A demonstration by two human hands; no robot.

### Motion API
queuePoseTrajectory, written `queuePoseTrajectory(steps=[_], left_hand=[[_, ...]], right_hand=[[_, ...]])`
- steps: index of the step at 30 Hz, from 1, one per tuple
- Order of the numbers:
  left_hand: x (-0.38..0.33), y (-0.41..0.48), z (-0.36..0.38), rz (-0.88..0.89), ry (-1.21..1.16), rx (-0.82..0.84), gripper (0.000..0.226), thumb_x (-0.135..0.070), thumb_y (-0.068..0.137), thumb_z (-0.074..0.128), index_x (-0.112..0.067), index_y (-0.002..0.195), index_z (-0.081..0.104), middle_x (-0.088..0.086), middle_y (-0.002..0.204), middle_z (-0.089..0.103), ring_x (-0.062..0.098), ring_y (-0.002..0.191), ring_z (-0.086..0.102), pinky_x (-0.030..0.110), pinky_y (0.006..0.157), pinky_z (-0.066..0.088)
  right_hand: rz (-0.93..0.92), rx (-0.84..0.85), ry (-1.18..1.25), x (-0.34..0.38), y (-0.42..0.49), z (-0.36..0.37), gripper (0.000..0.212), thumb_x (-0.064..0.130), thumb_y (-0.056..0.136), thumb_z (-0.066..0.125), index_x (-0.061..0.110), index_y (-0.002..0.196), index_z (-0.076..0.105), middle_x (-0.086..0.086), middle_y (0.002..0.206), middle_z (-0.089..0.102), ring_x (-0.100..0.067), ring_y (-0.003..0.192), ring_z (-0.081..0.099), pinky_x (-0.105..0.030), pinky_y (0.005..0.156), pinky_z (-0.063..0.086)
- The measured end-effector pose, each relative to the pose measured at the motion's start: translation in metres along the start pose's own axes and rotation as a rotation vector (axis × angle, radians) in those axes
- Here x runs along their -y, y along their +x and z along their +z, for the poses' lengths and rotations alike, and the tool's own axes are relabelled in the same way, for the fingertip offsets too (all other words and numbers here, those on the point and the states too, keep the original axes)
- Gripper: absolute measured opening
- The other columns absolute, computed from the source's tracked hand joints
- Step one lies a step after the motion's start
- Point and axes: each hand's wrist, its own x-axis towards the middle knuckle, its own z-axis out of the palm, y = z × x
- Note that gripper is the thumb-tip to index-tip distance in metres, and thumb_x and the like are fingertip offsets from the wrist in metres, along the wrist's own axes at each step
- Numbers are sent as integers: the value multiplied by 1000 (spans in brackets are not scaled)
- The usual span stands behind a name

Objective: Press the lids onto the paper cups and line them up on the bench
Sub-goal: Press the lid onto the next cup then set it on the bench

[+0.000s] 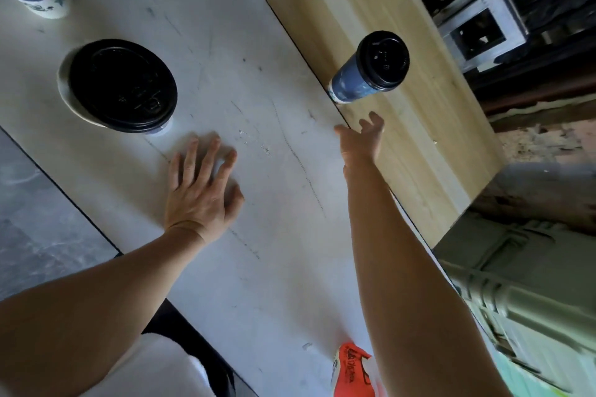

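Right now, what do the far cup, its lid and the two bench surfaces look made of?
Cup: likely paper, matte blue print, white base rim. Lid: black plastic, faint sheen, moulded relief. White surface: probably laminate or painted board, smooth, scuffed with dark marks. Tan surface: pale wood, visible grain, looks unvarnished.

Black lids (382, 60) on blue cups (350, 84); white bench (245, 80); orange packet (351, 371).

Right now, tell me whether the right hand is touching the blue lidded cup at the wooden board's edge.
Apart. The head view shows bare surface between the right hand and the blue lidded cup.
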Motion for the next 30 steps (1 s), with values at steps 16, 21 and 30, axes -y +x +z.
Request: queuePoseTrajectory(steps=[16,21,30], left_hand=[[18,17,-80,71,-86,607,44,-40,96,51,-12,131,54,14,150,44,33,135,44,38,107,40],[73,-12,-136,-18,-241,788,11,-25,94,53,-20,87,60,10,97,67,22,82,63,28,77,50],[170,22,-182,-461,-777,522,30,-2,82,71,-9,103,51,18,91,54,22,67,56,30,59,44]], right_hand=[[120,695,-639,-28,-194,-46,30,27,99,60,17,126,62,-8,131,66,-27,114,66,-47,97,56],[10,667,-476,1,-218,-12,31,24,98,61,16,128,59,-11,131,64,-24,99,65,-44,96,57],[-159,618,-184,58,-246,29,99,35,81,82,36,157,18,-8,149,40,-27,114,58,-40,86,60]])
